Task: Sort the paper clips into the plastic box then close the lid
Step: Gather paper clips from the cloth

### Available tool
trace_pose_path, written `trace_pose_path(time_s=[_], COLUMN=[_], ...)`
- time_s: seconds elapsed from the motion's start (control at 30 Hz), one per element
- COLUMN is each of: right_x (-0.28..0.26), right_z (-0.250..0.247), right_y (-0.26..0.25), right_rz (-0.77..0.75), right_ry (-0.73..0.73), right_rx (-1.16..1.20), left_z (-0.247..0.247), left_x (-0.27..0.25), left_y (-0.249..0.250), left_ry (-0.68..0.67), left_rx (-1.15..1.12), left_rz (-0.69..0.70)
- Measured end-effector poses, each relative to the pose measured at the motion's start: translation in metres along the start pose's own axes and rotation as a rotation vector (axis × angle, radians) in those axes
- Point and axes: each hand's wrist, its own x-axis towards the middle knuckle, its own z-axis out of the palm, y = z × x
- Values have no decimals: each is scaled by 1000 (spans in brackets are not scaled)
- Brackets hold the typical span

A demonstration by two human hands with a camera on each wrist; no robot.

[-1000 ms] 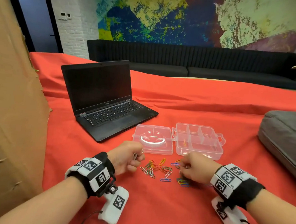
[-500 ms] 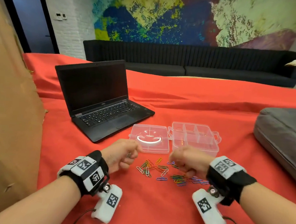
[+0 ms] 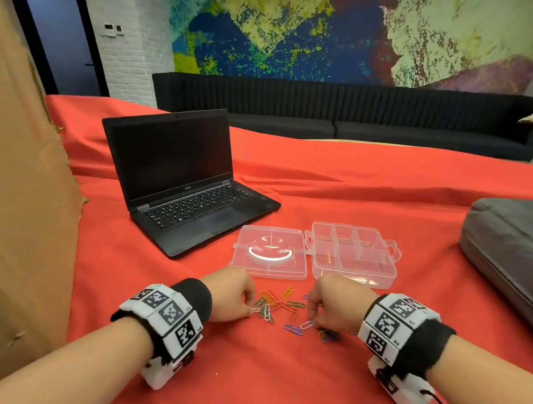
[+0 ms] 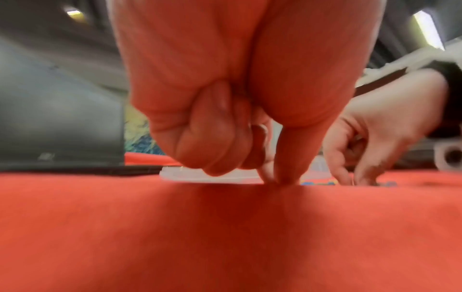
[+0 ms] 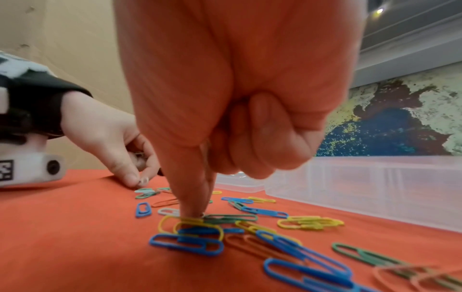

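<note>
Both hands gather paper clips point(image 3: 278, 306): left hand point(image 3: 232, 294) pinches one, right hand point(image 3: 335, 304) pinches another. Next, carrying them beyond the fingertips to the open plastic box point(image 3: 354, 255).

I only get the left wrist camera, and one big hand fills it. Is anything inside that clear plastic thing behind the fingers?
Observer: No. The head view shows the plastic box open with its compartments bare, and the lid lying flat on its left.
Operator: What is the other hand poking at?
Observer: The right hand has its thumb and forefinger down on a yellow paper clip. Blue and green clips lie around it.
Operator: And the hand I see?
Observer: The left hand pinches at a white paper clip on the pile's left edge.
</note>
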Motion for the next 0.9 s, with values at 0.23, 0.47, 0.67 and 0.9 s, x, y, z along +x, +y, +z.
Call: trace_pose_path(time_s=[0.23,0.47,0.67,0.9], right_x=[-5,-17,-21,-25], right_z=[1,-12,-9,-4], right_y=[9,22,22,13], right_rz=[5,132,250,150], right_ry=[-68,-262,-198,-120], right_rx=[133,1817,1542,555], left_z=[-7,-16,-14,1], left_x=[-10,-17,-2,1], left_y=[-11,-1,15,24], left_ry=[-117,-161,-29,-107], left_rx=[-1104,-1734,-1323,17], left_rz=[-237,-89,-174,90])
